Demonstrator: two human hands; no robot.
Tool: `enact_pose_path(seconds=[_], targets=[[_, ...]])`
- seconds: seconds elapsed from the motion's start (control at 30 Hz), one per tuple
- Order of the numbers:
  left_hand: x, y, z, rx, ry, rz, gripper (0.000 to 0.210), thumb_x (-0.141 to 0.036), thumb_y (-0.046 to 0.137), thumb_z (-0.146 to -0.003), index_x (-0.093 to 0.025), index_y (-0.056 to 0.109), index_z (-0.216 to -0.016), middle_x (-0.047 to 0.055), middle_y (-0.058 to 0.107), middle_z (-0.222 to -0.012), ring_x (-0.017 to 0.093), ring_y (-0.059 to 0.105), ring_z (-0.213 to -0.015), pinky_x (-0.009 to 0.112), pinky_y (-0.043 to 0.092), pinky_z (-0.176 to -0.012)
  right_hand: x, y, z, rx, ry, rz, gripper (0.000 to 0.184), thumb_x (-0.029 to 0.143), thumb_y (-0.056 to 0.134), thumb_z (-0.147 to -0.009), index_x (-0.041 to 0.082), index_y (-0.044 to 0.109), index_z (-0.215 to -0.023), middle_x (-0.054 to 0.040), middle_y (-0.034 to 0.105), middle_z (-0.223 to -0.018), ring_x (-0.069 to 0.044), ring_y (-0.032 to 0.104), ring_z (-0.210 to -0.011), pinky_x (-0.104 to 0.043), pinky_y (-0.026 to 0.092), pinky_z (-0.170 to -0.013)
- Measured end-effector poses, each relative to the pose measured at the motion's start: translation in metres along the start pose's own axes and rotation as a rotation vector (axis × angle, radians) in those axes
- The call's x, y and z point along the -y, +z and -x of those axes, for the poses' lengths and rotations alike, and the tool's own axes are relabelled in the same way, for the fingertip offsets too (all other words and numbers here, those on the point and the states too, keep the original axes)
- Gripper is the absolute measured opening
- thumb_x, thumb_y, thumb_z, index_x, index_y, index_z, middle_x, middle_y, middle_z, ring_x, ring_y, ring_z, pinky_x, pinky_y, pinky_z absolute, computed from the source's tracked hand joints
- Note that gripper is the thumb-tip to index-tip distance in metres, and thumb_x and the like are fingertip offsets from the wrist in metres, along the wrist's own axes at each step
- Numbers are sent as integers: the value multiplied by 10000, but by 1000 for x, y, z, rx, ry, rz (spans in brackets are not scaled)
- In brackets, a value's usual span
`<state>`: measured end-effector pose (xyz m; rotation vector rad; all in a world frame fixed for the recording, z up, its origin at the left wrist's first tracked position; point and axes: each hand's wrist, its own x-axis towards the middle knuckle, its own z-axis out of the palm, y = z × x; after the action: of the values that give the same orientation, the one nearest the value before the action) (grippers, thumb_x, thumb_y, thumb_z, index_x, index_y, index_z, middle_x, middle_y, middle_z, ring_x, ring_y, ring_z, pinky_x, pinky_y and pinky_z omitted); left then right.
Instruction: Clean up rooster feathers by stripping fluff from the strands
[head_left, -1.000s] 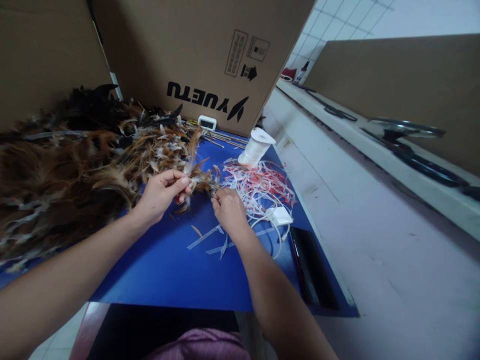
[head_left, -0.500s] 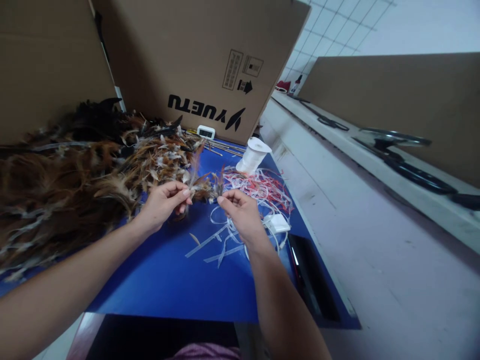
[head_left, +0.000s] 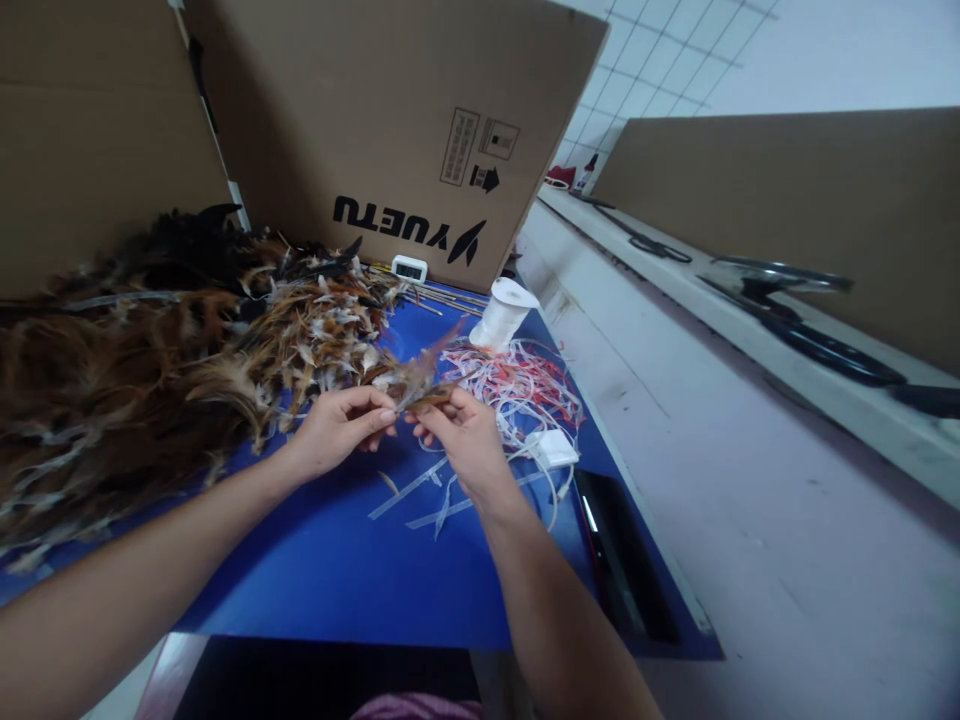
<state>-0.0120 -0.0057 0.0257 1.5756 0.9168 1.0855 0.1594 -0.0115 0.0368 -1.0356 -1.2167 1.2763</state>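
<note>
My left hand (head_left: 346, 428) pinches the base of some brown and grey feathers (head_left: 420, 378) between thumb and forefinger, above the blue table. Right beside it, my right hand (head_left: 461, 430) closes on the same small bunch, its fingertips almost meeting the left ones. The feather tips point up and to the right. A large heap of brown, black and whitish feathers (head_left: 142, 370) covers the left side, close to my left hand. Just past my right hand lies a tangle of red and white ribbon strips (head_left: 525, 385). The exact quill ends are hidden by my fingers.
A white spool of ribbon (head_left: 504, 312) stands beyond the tangle, with a small white digital display (head_left: 409, 269) and thin sticks near it. A white adapter (head_left: 553, 449) and a dark phone-like slab (head_left: 626, 555) lie at right. Cardboard (head_left: 390, 120) walls the back; scissors (head_left: 660, 247) rest on the ledge.
My hands have come together; the right moved left to the left hand. The feathers between them now lean right, held by both. The view has shifted slightly.
</note>
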Motion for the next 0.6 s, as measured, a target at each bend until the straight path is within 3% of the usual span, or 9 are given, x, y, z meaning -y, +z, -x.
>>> enact_pose_path(seconds=[0.17,0.6], targets=[[-1,0,0,55,8,-68,182,-284,579,-838,-144,624,-731,-26,584,-575,55,505,-459,151,385,-437,-1,0,0,-14,-16,-8,157,240,725,-621,173,645,-739,22,621,-606,-99,548,-519,-213,415,-467],[0,0,0,80,-71,-52,193,-283,577,-834,-136,613,-714,-37,556,-501,60,502,-446,160,391,-458,-7,-1,0,33,-83,27,135,250,718,-629,180,644,-717,29,592,-628,-93,521,-556,-222,405,-512]])
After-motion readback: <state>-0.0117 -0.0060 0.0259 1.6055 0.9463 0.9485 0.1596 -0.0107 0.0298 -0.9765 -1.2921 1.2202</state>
